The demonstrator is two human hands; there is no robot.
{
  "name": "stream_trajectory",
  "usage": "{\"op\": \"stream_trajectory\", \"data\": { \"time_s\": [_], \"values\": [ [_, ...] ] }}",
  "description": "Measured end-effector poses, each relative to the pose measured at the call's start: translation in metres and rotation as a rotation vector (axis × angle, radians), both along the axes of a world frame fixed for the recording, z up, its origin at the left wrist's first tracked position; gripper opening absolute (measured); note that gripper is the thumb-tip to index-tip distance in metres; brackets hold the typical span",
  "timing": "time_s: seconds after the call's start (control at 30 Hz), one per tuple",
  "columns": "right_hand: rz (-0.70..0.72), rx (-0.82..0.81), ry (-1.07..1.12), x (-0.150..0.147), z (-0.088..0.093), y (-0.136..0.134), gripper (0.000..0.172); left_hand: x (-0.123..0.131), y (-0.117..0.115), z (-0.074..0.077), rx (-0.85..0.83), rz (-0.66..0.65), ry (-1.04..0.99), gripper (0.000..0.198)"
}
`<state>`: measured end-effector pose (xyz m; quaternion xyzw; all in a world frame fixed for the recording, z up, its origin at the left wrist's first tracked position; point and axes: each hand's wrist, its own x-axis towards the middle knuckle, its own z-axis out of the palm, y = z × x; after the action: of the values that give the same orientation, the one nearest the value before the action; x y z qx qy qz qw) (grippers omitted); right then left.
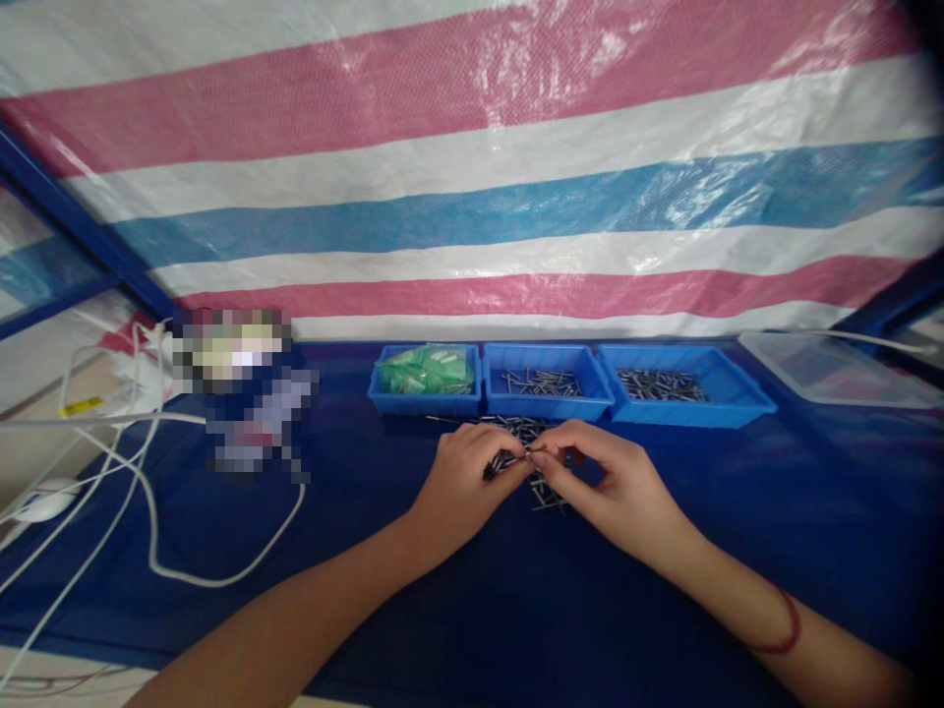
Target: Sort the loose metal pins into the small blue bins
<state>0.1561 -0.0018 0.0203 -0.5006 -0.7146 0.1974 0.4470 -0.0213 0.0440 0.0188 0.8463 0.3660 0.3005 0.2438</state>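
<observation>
My left hand [464,477] and my right hand [609,482] meet over a small pile of thin dark metal pins [525,430] on the blue table cover [737,511]. The left hand's fingers are curled round a small bunch of pins [500,462]. With its thumb and forefinger pinched together, the right hand holds one pin [535,451] at the left hand's fingertips. Behind the pile stand three blue bins: the left bin [383,398] holds green packets [426,369], the middle bin [550,405] a few pins, the right bin [727,408] more pins.
A clear plastic tray [826,369] lies at the far right. White cables [151,531] loop across the table's left side, beside a blurred-out object [247,393]. A striped red, white and blue tarpaulin [472,177] hangs behind the table.
</observation>
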Motion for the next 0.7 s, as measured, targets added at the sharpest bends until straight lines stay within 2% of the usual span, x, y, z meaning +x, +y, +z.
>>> {"op": "stream_trajectory", "data": {
  "time_s": [0.17,0.37,0.43,0.57,0.7],
  "values": [
    [-0.007,0.007,-0.030,0.001,0.002,0.001,0.008,-0.004,0.002,0.004,0.021,0.044,-0.087,0.004],
    [0.005,-0.086,-0.078,0.016,0.006,0.009,0.016,-0.005,0.001,0.005,0.026,0.047,-0.035,0.013],
    [-0.099,-0.052,-0.124,0.032,0.012,0.013,0.018,-0.005,0.000,0.003,0.032,0.045,0.049,0.022],
    [-0.522,0.062,-0.346,0.083,0.020,0.023,0.017,-0.007,0.000,-0.002,0.089,-0.017,0.274,0.036],
    [-0.749,0.084,-0.645,0.130,0.013,0.031,0.020,-0.008,0.002,-0.008,0.160,-0.033,0.367,0.031]
  ]
}}
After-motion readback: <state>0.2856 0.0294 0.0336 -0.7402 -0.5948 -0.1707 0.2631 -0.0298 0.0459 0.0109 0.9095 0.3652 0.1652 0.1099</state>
